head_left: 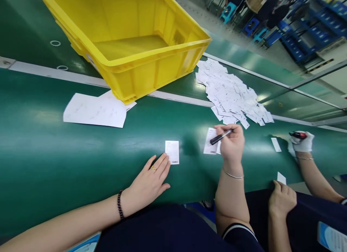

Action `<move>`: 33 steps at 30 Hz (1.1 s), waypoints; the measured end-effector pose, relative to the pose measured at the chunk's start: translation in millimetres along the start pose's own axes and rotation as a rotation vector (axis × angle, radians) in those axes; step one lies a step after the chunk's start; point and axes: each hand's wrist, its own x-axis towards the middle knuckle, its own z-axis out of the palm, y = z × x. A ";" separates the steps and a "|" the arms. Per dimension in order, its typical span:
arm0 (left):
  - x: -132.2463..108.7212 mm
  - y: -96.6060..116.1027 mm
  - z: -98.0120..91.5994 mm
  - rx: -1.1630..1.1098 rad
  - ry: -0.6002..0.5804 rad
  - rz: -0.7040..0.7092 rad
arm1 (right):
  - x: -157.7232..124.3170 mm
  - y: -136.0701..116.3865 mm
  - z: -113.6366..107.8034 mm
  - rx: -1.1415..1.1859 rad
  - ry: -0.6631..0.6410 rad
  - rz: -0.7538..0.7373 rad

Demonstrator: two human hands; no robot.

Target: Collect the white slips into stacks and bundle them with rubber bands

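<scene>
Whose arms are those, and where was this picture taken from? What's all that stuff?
They belong to a person wearing a camera on their head, so it looks down at their own hands. Their left hand has its fingertips at the edge of a small printed card. Their right hand holds a pen over another card. On the green surface are a big yellow bin, a heap of white cards and a larger white sheet. The gloved hand is someone else's.

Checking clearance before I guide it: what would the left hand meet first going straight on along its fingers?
The small printed card: the left hand seems to be touching its left edge, though whether it presses on it is unclear.
</scene>
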 end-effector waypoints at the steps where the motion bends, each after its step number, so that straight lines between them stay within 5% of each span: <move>1: 0.2 -0.3 1.0 -0.005 0.004 0.003 | 7.5 2.2 -18.2 -0.053 0.052 -0.011; 5: 1.3 -0.2 2.8 -0.017 0.012 0.002 | 21.8 38.4 -79.4 -0.241 0.120 0.096; 9: 2.2 0.1 2.5 -0.017 0.010 -0.002 | 19.6 68.7 -94.1 -0.402 0.154 0.174; 13: 3.6 -0.2 0.2 0.024 -0.015 0.014 | 4.6 49.8 -58.4 -0.328 0.213 0.013; 17: 4.9 -0.2 -2.3 0.042 -0.025 0.025 | -29.0 20.9 3.6 -0.093 -0.142 -0.002; 21: 5.2 0.0 -1.4 0.035 -0.030 0.017 | -62.8 17.5 50.2 -0.001 -0.482 0.047; 33: 5.0 1.4 -3.3 0.015 -0.100 0.021 | -77.3 15.1 67.5 -0.307 -0.548 -0.189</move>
